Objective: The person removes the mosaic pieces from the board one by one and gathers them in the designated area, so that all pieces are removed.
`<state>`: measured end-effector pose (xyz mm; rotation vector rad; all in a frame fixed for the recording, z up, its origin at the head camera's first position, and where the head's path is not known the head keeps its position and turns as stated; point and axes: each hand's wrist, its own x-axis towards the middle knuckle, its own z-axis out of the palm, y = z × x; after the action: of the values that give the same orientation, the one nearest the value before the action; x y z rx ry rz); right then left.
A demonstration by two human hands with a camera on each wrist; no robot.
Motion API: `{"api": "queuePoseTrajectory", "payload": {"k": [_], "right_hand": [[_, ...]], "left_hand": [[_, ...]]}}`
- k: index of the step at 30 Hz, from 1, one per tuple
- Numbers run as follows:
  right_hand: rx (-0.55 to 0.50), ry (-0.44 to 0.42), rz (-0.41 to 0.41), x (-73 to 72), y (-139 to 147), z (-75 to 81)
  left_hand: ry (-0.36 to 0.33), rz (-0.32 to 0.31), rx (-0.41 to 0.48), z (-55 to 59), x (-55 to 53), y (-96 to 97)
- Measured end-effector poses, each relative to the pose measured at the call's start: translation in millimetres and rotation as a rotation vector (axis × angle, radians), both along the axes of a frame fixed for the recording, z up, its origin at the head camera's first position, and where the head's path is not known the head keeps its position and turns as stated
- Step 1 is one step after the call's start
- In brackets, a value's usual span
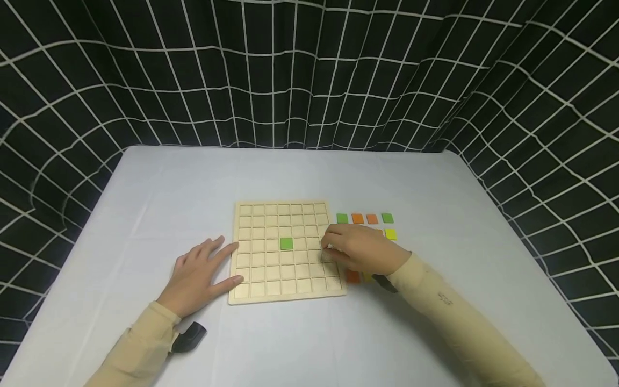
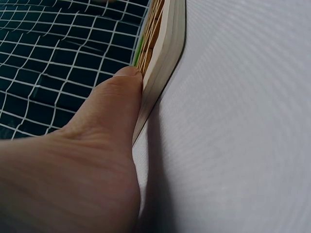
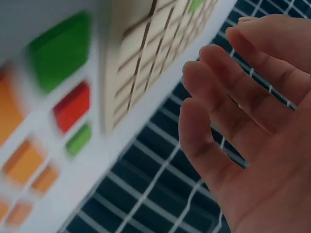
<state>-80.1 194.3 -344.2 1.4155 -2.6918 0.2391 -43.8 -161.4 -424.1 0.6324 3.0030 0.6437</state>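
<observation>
A pale wooden board (image 1: 280, 298) with a grid of square recesses lies on the table. One green square tile (image 1: 287, 243) sits in a recess near its middle. My left hand (image 1: 198, 277) is spread at the board's left side, thumb and index finger touching its edge; the left wrist view shows the thumb (image 2: 109, 104) against the rim. Over the board's right edge is my right hand (image 1: 360, 247), fingers loosely bent. In the right wrist view nothing shows between its fingers (image 3: 194, 131). Beside the board lie loose tiles, including a red tile (image 3: 73, 107), some hidden under this hand.
Right of the board, a green tile (image 1: 342, 218), an orange tile (image 1: 358, 219), another green tile (image 1: 387, 217) and a yellow tile (image 1: 390, 234) lie in rows. Nearer me is an orange-red tile (image 1: 353, 276). Black netting with white lines (image 1: 271, 70) surrounds the white table (image 1: 193, 177).
</observation>
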Motion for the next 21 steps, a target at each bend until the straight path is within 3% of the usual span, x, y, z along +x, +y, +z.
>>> {"api": "queuePoseTrajectory", "payload": {"k": [5,10,21], "right_hand": [[0.045,-0.052,0.035,-18.2,-34.1,-10.8],[0.092,-0.092,0.003,-29.6,-59.5,-14.6],[0.164,-0.047,0.049,-39.0,-73.9,-23.1]], "left_hand": [[-0.006,0.002,-0.003,-1.5,0.5,-0.7],[-0.006,0.010,-0.003,-3.4,0.4,-0.2],[-0.007,0.015,-0.002,-3.1,-0.1,-0.8]]}}
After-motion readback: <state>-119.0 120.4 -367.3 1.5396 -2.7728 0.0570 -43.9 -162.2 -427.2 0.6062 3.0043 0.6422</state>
